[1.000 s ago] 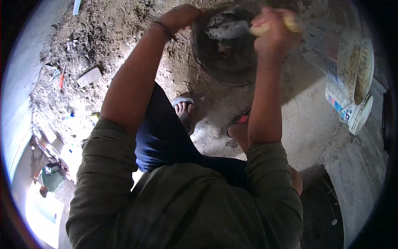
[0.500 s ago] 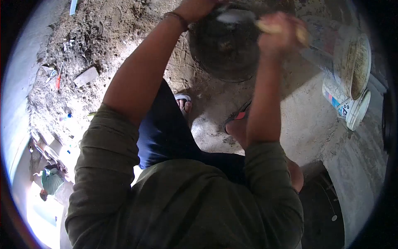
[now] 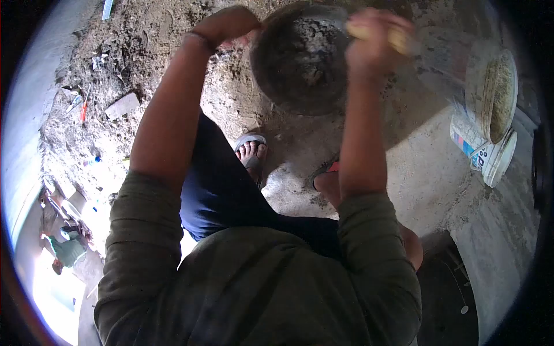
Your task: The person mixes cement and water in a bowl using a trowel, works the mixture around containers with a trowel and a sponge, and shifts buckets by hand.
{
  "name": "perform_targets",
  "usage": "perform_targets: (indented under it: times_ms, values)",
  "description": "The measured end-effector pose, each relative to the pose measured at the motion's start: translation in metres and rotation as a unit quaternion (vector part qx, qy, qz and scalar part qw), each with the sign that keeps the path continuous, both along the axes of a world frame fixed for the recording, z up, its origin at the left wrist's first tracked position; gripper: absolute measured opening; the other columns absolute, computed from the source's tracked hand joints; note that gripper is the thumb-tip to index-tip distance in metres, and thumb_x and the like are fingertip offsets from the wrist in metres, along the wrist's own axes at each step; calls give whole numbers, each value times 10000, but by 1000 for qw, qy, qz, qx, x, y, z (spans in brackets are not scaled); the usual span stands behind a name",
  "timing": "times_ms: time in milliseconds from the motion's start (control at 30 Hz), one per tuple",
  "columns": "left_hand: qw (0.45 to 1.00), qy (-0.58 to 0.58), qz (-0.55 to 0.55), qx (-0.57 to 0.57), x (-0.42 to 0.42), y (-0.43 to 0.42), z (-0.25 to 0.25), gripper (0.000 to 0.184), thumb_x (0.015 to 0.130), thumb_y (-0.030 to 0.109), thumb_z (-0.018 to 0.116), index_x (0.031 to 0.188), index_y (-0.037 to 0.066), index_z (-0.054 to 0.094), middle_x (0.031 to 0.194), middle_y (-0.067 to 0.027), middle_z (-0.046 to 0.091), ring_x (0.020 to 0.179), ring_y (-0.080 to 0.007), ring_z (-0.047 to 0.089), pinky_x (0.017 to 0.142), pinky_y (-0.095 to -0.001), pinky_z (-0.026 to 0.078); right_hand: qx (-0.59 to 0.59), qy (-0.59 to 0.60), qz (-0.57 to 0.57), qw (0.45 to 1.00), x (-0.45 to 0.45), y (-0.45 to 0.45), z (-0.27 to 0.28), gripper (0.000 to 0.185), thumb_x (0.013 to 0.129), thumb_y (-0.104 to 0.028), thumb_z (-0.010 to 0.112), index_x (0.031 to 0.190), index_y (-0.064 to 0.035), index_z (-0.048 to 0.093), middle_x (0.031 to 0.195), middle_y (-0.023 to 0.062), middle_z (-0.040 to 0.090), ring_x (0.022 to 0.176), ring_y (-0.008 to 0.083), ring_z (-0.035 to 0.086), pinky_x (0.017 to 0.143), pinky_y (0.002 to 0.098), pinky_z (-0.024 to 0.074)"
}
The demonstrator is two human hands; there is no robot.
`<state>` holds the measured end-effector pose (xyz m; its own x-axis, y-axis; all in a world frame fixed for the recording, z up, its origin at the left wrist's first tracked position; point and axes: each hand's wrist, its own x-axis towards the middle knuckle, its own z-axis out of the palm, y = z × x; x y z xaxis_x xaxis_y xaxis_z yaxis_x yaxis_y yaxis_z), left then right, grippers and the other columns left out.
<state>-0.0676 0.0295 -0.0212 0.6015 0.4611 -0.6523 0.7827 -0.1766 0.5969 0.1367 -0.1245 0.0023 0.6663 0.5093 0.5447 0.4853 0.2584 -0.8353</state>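
A round dark basin point(image 3: 277, 95) with grey-white material point(image 3: 316, 43) in it stands on the floor at the top centre. On its left side, my left hand point(image 3: 231, 27) is at the rim; its fingers are partly hidden and blurred. My right hand point(image 3: 375, 43) is wrapped round a pale yellow handle point(image 3: 398, 40) above the basin's right edge. The far end of that tool is too blurred to make out clearly.
Two stacked-looking white buckets, one crusted inside point(image 3: 501, 95) and one with printed marks point(image 3: 476, 147), lie at the right. A red-handled tool point(image 3: 85, 111) and a flat grey piece point(image 3: 122, 106) lie on the rough ground at left. Another person point(image 3: 69, 249) is far off, lower left.
My left hand has moved left and down from the basin's top edge, and the basin has shifted left. The handle in my right hand has moved slightly left, and the pale blurred tool end no longer shows.
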Motion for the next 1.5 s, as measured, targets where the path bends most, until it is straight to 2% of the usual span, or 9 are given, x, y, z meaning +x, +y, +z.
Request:
perform_targets:
  times_ms: [300, 500, 600, 667, 833, 1133, 1233, 1333, 1500]
  values:
    - [890, -66, -278, 356, 41, 1, -31, 326, 958, 369, 546, 916, 102, 728, 900, -145, 698, 869, -337, 672, 796, -439, 531, 7, 113, 100, 989, 8, -41, 23, 144, 795, 45, 637, 870, -43, 552, 724, 90, 631, 605, 142, 604, 575, 326, 538]
    - [949, -109, -62, 288, 43, -8, -44, 479, 861, 512, 559, 823, 67, 733, 920, -205, 702, 900, -376, 680, 839, -473, 526, -31, 238, 131, 962, -12, 17, -52, 131, 823, 29, 586, 930, -25, 534, 755, 101, 585, 654, 183, 595, 603, 346, 530]
    - [962, -71, -20, 261, 45, -3, -61, 521, 877, 548, 532, 818, 73, 737, 932, -206, 702, 940, -367, 676, 841, -469, 526, -66, -98, 202, 972, -5, -26, -54, 177, 804, 49, 580, 942, -45, 519, 768, 98, 580, 663, 180, 580, 595, 343, 521]
    - [953, -100, -45, 282, 39, -5, -68, 489, 897, 533, 521, 859, 96, 735, 860, -197, 690, 891, -357, 678, 809, -469, 529, 16, 263, 307, 914, -2, -41, -38, 202, 802, 47, 588, 959, -55, 513, 779, 93, 582, 656, 177, 574, 597, 344, 522]
    - [836, -214, -245, 441, 16, 3, -68, 288, 955, 323, 515, 882, 129, 716, 616, -84, 633, 582, -263, 657, 613, -411, 529, 30, 291, 216, 931, 30, -21, 1, 68, 863, -31, 573, 929, -43, 578, 799, 92, 620, 679, 190, 602, 678, 364, 535]
    - [982, -15, 94, -161, -20, -3, 1, 300, 927, 265, 583, 985, -11, 685, 842, -102, 682, 695, -181, 709, 425, -292, 526, -32, 252, 124, 959, -43, -36, -4, 108, 793, 10, 631, 839, -34, 543, 722, 94, 621, 638, 157, 609, 590, 310, 524]
    - [996, 17, 20, -88, -4, 2, 4, 320, 924, 287, 597, 1031, 1, 694, 872, -134, 701, 742, -228, 718, 546, -331, 571, 61, 284, 143, 946, -20, -27, 43, 109, 790, 19, 638, 810, -36, 545, 728, 97, 627, 639, 159, 609, 611, 305, 529]
    - [824, -140, -304, 458, 21, 16, -33, 363, 914, 342, 613, 1074, 30, 705, 929, -175, 709, 860, -303, 709, 736, -388, 575, 29, 170, 131, 976, -18, -8, 41, 102, 801, 19, 646, 808, -32, 557, 733, 102, 631, 646, 159, 614, 625, 306, 533]
    - [959, -147, 69, 232, 59, -15, -32, 367, 880, 393, 648, 1060, 83, 728, 987, -188, 701, 959, -365, 668, 890, -444, 519, -101, 164, -47, 980, -42, -17, -24, 91, 821, -15, 660, 830, -13, 570, 730, 100, 640, 632, 153, 617, 634, 318, 539]
